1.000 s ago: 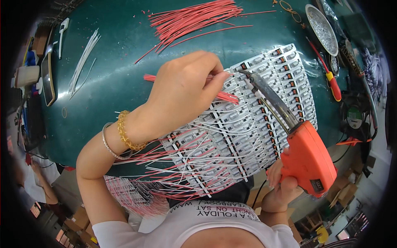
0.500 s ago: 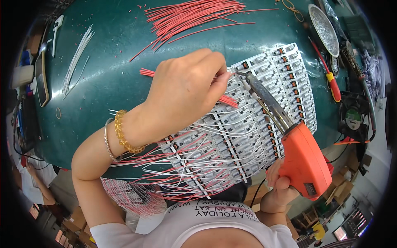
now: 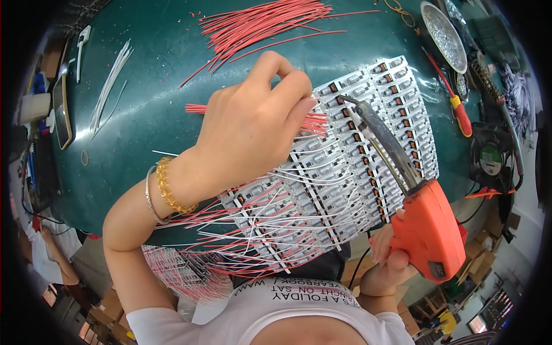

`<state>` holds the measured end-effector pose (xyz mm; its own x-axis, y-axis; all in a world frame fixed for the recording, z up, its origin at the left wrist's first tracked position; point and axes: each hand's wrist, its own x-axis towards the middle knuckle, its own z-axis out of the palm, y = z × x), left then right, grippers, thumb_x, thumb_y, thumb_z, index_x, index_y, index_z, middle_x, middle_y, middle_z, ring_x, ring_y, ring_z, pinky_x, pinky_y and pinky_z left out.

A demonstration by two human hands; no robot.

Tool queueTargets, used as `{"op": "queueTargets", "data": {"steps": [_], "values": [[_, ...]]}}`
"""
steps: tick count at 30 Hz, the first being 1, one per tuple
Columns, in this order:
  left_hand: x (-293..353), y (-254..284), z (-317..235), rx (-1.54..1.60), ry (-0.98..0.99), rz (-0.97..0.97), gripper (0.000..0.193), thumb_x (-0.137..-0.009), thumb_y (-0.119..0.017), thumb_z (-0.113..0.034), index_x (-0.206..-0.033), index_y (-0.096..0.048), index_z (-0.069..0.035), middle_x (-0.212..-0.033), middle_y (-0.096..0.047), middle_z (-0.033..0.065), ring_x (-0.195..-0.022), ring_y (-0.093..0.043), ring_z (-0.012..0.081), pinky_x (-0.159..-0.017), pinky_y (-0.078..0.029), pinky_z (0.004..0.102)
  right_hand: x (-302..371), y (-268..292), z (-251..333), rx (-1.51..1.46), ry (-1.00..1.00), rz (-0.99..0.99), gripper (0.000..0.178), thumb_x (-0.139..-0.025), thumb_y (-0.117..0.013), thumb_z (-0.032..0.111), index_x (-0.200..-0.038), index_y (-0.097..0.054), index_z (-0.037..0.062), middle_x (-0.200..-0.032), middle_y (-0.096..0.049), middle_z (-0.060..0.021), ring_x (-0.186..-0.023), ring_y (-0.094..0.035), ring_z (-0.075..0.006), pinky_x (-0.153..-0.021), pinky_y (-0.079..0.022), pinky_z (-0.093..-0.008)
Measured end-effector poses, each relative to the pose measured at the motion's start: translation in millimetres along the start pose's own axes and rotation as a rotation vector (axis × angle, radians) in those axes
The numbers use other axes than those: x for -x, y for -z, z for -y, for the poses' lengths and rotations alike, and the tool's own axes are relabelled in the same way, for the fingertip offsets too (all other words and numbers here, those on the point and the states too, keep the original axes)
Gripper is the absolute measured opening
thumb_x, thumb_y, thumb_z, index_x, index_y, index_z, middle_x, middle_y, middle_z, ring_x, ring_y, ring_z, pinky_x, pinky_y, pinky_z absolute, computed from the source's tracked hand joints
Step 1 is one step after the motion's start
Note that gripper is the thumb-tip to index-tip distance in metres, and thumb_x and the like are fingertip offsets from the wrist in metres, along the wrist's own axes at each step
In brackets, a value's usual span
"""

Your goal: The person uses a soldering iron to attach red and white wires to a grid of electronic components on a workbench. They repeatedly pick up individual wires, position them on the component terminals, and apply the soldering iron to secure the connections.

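Note:
My left hand (image 3: 253,123) is closed around a small bundle of red wires (image 3: 313,123), whose ends stick out on both sides of it. Thumb and forefinger pinch together above the circuit boards (image 3: 397,112); whether a single wire is between them is hidden. With my right hand (image 3: 391,261) I grip the handle of an orange soldering gun (image 3: 435,230). Its dark tip points at the upper rows of boards, a little right of my left fingertips. Red and white wires (image 3: 224,230) trail leftward from the lower rows of the boards.
Loose red wires (image 3: 264,26) lie at the far side of the green table (image 3: 155,98). White wires (image 3: 110,83) and a phone (image 3: 62,112) are at left. On the right are a screwdriver (image 3: 460,115), a metal dish (image 3: 443,35) and a small fan (image 3: 490,161).
The soldering gun has moved slightly right and toward me, so its tip is farther from my left fingertips. My left hand has shifted a little left, its forefinger more raised.

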<state>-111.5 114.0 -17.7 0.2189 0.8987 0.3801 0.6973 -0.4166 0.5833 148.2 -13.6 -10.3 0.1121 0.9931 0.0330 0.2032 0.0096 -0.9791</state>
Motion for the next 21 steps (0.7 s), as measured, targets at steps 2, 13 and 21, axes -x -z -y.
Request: {"op": "queueTargets", "data": {"steps": [2,13,21], "values": [[1,6,-2,0.087,0.036,0.087,0.008,-0.080,-0.069,-0.001,-0.079,-0.061,0.000,-0.094,-0.059,0.0099,-0.065,-0.058,0.0183,-0.056,-0.048,0.0289,-2,-5,6,-0.114,-0.023,-0.022,0.085,-0.081,-0.068,0.057,-0.122,-0.045,-0.0140,-0.050,-0.046,0.0012,-0.038,-0.041,-0.0081,-0.039,-0.032,-0.0217],[3,-6,-2,0.036,0.016,0.030,0.010,-0.078,-0.070,0.000,-0.078,-0.060,0.000,-0.088,-0.060,0.0082,-0.068,-0.061,0.0199,-0.056,-0.047,0.0289,5,8,-4,-0.128,-0.008,0.033,0.078,-0.085,-0.066,0.054,-0.120,-0.046,-0.0136,-0.051,-0.047,0.0002,-0.038,-0.041,-0.0089,-0.039,-0.032,-0.0221],[3,-8,-1,0.016,-0.002,0.004,0.012,-0.077,-0.071,0.000,-0.077,-0.059,-0.001,-0.086,-0.060,0.0070,-0.064,-0.061,0.0193,-0.055,-0.048,0.0294,12,19,-15,0.100,-0.056,0.060,0.077,-0.082,-0.069,0.055,-0.115,-0.048,-0.0116,-0.052,-0.048,0.0002,-0.040,-0.043,-0.0097,-0.040,-0.034,-0.0233]]}}
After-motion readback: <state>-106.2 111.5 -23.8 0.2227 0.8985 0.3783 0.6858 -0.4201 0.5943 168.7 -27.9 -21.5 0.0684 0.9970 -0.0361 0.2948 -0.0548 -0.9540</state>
